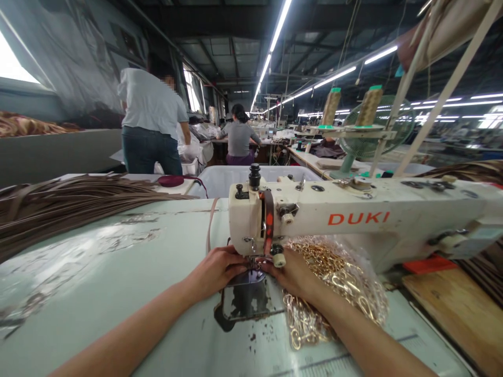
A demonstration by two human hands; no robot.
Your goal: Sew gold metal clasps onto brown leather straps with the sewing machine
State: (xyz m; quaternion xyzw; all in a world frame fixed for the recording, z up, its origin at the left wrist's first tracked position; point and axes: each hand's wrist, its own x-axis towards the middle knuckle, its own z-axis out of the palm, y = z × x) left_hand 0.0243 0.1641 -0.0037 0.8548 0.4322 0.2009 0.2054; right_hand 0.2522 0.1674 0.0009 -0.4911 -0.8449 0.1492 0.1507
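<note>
My left hand (216, 269) and my right hand (295, 272) come from both sides to the needle area of a white sewing machine (306, 214). Fingers of both hands are pinched together close to the presser foot (254, 263). What they hold is small and hidden by the fingers and the machine head. Behind my left hand, a thin brown strap (212, 222) curves over the table and disappears near the fingers. Under my right wrist and forearm lies a clear plastic bag of gold metal snap hooks (346, 285).
Many brown straps (78, 201) lie piled at the left. A white bin (216, 175) stands behind the table. Thread cones (330, 107) sit on a stand at the right, near a fan (393, 125). A wooden board (456, 298) lies at right. Two people (151, 115) work further back.
</note>
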